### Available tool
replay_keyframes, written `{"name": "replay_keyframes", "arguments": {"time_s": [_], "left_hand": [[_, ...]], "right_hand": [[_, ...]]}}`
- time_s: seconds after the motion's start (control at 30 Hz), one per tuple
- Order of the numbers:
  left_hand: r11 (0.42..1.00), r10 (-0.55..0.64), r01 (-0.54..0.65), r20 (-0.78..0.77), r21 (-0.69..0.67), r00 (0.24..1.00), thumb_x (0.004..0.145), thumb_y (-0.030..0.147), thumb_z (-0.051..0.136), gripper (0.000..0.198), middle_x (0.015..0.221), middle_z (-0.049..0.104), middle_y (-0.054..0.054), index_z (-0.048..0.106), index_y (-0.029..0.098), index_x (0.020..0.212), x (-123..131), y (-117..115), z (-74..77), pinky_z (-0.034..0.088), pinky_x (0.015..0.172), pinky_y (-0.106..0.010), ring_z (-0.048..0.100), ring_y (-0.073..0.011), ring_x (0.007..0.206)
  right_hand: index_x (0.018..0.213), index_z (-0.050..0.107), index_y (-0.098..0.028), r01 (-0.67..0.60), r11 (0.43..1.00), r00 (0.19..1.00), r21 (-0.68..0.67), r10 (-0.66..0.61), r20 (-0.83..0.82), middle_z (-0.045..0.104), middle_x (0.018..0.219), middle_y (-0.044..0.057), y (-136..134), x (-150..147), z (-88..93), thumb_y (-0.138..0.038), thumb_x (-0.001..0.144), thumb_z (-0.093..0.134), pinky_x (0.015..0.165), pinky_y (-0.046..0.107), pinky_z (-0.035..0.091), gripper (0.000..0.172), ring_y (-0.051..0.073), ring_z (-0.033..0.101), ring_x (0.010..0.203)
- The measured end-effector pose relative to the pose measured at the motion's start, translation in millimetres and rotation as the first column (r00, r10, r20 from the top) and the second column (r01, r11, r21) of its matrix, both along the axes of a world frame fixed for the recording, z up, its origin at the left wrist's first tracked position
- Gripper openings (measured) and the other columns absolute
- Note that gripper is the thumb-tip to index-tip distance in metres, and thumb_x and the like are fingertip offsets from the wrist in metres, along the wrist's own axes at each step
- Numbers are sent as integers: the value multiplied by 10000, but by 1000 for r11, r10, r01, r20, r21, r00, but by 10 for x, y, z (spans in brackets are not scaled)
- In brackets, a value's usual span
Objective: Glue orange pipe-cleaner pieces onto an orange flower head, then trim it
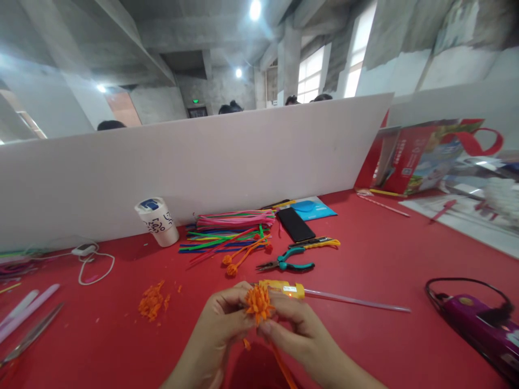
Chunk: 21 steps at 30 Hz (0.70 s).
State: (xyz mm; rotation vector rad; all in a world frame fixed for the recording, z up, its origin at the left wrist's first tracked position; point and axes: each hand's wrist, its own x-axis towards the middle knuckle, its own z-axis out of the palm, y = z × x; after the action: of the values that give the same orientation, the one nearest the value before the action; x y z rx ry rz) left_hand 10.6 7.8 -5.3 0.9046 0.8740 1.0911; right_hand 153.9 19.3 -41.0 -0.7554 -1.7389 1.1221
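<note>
Between my hands, near the front of the red table, is an orange fluffy flower with a long orange stem running down toward me. My left hand pinches the flower from its left side. At its lower right, the thumb and fingers of my right hand close on its base. A yellow glue gun with a clear glue stick lies just behind my hands. Small orange scraps are piled to the left. Two orange balls on stems lie farther back.
Teal pliers, a yellow cutter, a black phone and colourful pipe cleaners lie behind. A white cup stands by the white partition. Scissors lie left; a purple device with a cable is right.
</note>
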Motion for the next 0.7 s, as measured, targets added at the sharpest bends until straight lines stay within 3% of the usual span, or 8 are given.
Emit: {"name": "replay_keyframes", "arguments": {"time_s": [0.1,0.2,0.23,0.33,0.43,0.57,0.7], "left_hand": [[999,12,-8,-71,54,997,594,115,700,32,649,505,26,710,143,604,-40,36,-6,378,602,-179,455,-96,636],[998,-16,23,-130,52,991,598,69,646,191,627,540,33,728,169,739,-104,82,-15,363,556,-189,448,-92,583],[998,-36,42,-108,50,993,598,75,637,261,622,570,29,730,180,819,-126,93,-11,371,551,-197,464,-98,573],[985,-165,163,44,54,985,614,140,643,322,791,689,-58,704,147,930,-165,105,34,449,745,-293,593,-188,760],[990,-138,140,119,-9,983,736,250,633,217,870,723,-99,698,146,915,-178,103,119,448,849,-356,645,-229,853],[996,-37,45,96,-81,995,770,278,627,166,808,743,-96,711,136,789,-314,137,246,489,803,-306,670,-205,801],[980,196,-196,2,29,981,724,264,656,157,771,744,-64,720,154,818,-634,177,410,520,719,-281,666,-199,764]], "right_hand": [[709,537,-196,76,963,988,259,-107,107,558,696,-3,49,20,-9,-183,815,509,697,262,385,110,145,506,707],[736,543,-191,146,878,957,457,-242,159,562,669,9,115,60,6,-133,826,472,590,243,367,128,142,474,644],[740,546,-187,165,843,940,511,-291,176,557,654,12,138,72,18,-123,832,461,573,242,362,141,145,467,634],[753,562,-172,172,770,898,614,-380,224,546,630,28,202,85,71,-142,860,441,561,253,366,164,161,463,636],[797,593,-161,139,767,879,627,-387,280,589,670,60,264,69,132,-182,876,427,605,286,386,185,182,490,666],[843,619,-179,119,804,838,583,-396,375,642,697,61,351,85,183,-248,897,408,616,272,396,228,172,563,657],[1046,549,-186,239,847,753,476,-471,460,653,744,27,443,212,119,-180,891,364,509,221,376,242,131,558,553]]}}
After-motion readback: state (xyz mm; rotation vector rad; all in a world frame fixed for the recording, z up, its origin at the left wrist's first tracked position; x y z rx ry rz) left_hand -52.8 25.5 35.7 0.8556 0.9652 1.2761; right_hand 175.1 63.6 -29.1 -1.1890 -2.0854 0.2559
